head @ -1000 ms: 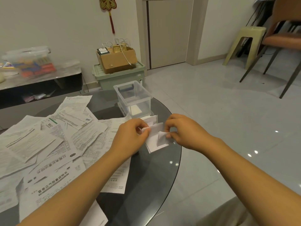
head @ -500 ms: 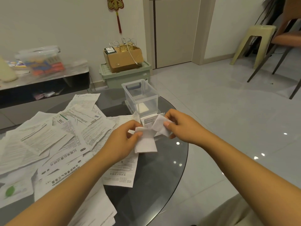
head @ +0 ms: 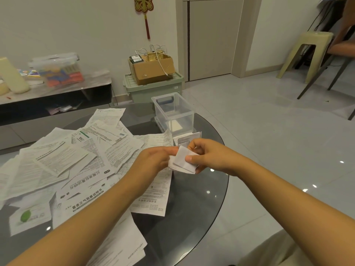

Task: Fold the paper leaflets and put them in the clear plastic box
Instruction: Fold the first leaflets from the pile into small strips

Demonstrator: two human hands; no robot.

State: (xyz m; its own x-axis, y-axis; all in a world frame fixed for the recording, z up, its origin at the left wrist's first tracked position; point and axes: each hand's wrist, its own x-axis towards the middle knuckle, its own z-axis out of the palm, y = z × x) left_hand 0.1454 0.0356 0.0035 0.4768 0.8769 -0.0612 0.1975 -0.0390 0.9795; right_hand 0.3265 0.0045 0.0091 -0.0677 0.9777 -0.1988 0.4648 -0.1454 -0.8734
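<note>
Leaflet (head: 181,160) half-folded, pinched by right hand (head: 209,156) thumb and fingers, left hand (head: 155,160) gripping its other edge, probably to crease it; box (head: 173,112) waits just beyond.

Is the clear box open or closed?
Open. The clear plastic box has no lid on top, and you can see down to a pale slip lying inside.

The surface (head: 192,217) was dark glass, glossy, with lamp glints. The leaflets (head: 63,160) were thin matt paper, creased and printed. The box (head: 173,112) was clear smooth plastic. Behind stood a brown cardboard carton (head: 151,71) on a pale green ribbed plastic crate (head: 153,89). The floor (head: 278,141) was glossy tile.
</note>
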